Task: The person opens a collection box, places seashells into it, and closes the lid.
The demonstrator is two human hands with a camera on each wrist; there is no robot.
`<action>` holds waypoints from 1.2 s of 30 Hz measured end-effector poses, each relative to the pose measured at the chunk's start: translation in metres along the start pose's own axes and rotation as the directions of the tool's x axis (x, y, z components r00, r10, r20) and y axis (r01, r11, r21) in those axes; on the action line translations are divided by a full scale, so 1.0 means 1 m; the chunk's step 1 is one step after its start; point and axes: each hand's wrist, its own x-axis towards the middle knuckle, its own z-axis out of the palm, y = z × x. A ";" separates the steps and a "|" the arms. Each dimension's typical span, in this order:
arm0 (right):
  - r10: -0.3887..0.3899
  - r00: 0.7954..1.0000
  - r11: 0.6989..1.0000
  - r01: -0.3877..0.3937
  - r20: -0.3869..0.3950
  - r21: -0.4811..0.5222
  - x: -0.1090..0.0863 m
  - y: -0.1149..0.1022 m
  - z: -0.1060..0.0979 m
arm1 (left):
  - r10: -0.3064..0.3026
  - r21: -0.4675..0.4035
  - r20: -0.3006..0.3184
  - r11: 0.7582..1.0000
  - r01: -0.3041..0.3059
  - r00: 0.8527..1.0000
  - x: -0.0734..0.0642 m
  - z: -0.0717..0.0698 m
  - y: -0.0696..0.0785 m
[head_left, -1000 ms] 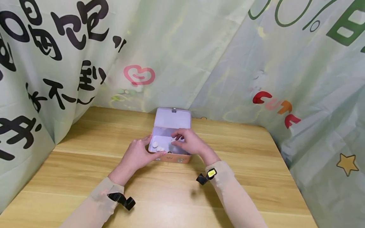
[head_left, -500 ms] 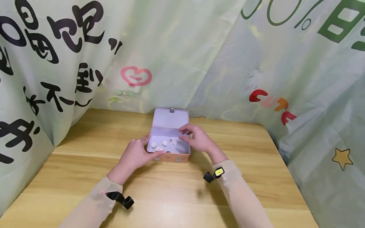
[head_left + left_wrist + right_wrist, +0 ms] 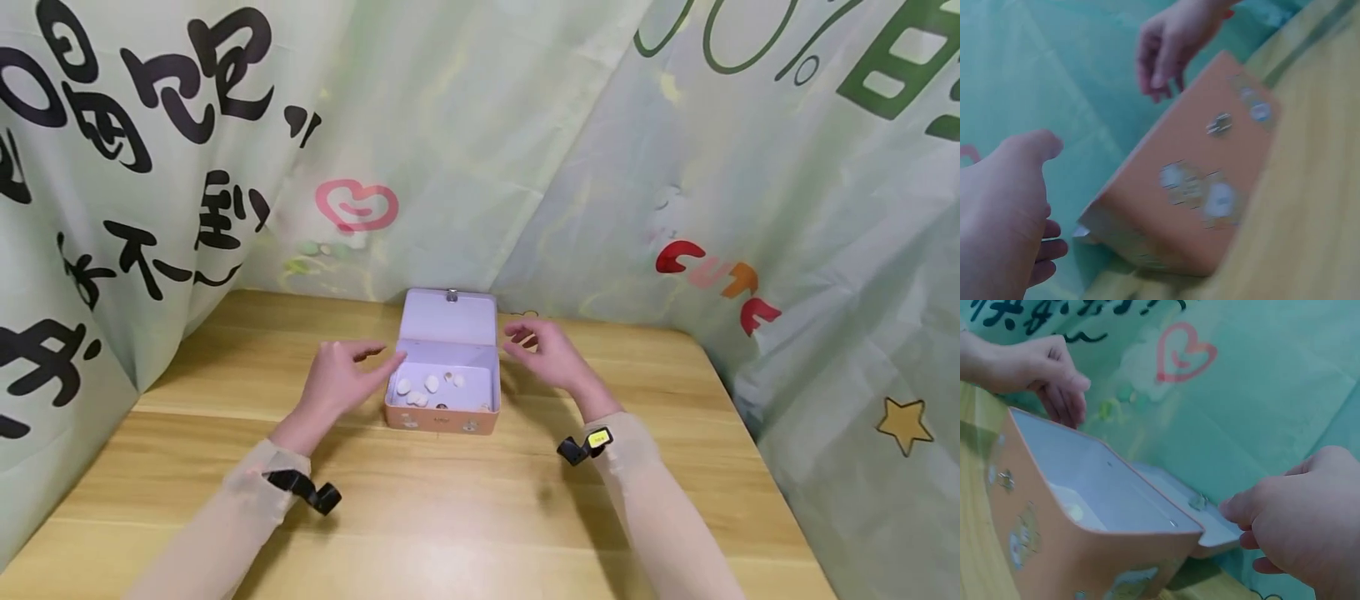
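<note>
An orange tin box with a lilac inside stands on the table, its hinged lid raised at the back. Several small whitish pieces, like pebbles or shells, lie scattered on its floor; their kind is too small to tell. To the box's left hovers my left hand, thumb stretched towards the left rim and nothing held. My right hand is off the box's right side, fingers loosely bent, with nothing visible in it. Bear-like pictures and a metal clasp part show on the box front in the left wrist view.
The wooden table reaches the hanging printed curtain just behind the raised lid. More curtain hangs along the left and right sides. A black wrist camera sits on each sleeve.
My left hand has let go of the box's left side and drawn back left. My right hand has come out from over the box to its right, uncovering the whitish pieces.
</note>
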 end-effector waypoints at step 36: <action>0.272 0.962 0.930 -0.264 0.005 0.254 0.043 0.048 0.029 | -0.250 -0.365 0.185 0.881 0.303 0.950 0.088 0.047 -0.035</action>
